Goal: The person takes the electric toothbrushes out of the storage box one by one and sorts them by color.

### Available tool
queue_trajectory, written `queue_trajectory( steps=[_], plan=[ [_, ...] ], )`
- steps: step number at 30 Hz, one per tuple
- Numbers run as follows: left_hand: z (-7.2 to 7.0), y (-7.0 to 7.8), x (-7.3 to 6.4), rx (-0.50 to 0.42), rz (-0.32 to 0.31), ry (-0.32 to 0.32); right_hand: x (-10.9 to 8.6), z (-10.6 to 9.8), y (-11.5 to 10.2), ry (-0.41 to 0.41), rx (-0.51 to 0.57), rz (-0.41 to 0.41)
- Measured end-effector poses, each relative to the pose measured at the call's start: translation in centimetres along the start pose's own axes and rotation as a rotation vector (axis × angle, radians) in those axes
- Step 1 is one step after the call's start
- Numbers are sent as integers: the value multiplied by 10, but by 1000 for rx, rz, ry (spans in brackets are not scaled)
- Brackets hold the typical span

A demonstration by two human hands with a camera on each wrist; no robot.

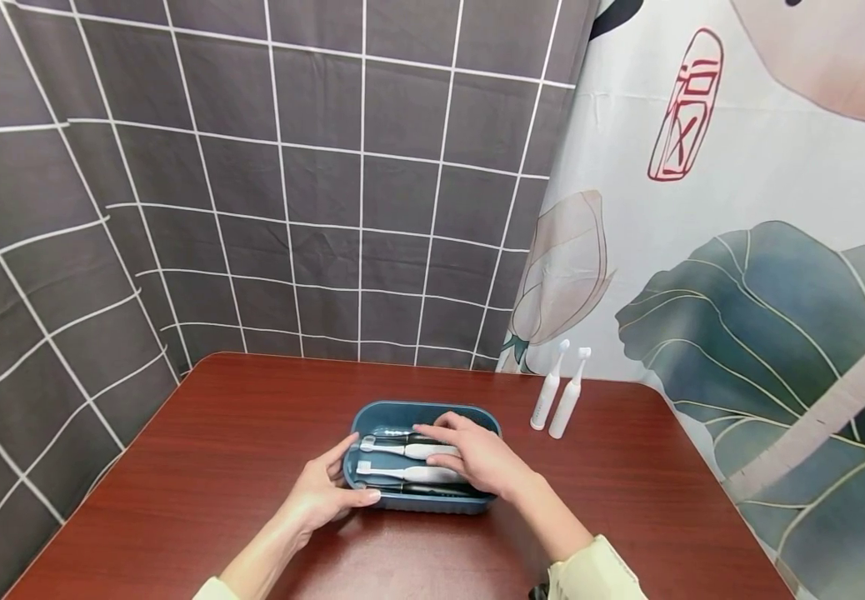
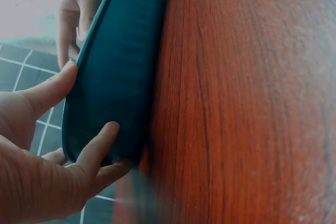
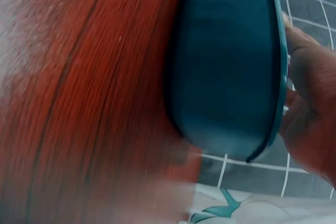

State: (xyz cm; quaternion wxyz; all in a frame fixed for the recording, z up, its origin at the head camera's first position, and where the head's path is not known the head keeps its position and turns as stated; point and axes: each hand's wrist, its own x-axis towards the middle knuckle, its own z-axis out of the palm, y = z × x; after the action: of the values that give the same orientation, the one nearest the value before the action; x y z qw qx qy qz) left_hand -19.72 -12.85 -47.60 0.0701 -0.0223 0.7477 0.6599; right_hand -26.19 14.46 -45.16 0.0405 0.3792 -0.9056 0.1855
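A blue plastic basket point(image 1: 421, 503) stands on the table, holding white and dark electric toothbrushes side by side. My left hand point(image 1: 322, 493) grips the basket's left end, thumb along the front rim and fingers against the end wall. Over the basket's right part, my right hand point(image 1: 481, 457) reaches in. Its thumb and fingers lie on either side of the handle of the upper white electric toothbrush point(image 1: 417, 451) and appear to pinch it. Below that lies another white toothbrush point(image 1: 421, 474). In the right wrist view, the basket wall point(image 3: 226, 61) hides the fingertips.
Two white electric toothbrushes point(image 1: 566, 408) stand upright on the reddish-brown table point(image 1: 252, 450), right of the basket near the back edge. A dark grid-patterned curtain point(image 1: 312, 183) hangs behind, and a leaf-printed cloth point(image 1: 762, 317) hangs at the right.
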Motion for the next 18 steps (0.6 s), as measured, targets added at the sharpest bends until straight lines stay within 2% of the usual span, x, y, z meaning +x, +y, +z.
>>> queue_trajectory(
  steps=[3,7,11,18],
  plan=[
    [0,1,-1,3,-1,-3,5,3,-5,-50,-42,-3],
    [-1,1,-1,2,-1,-9,11,7,-12,-93,-105,35],
    [-1,1,-1,-11,4,-17,16,14,-15,-91,-176,59],
    [-1,1,-1,4,-5,-8,23,26,-18,-83,-210,71]
  ],
)
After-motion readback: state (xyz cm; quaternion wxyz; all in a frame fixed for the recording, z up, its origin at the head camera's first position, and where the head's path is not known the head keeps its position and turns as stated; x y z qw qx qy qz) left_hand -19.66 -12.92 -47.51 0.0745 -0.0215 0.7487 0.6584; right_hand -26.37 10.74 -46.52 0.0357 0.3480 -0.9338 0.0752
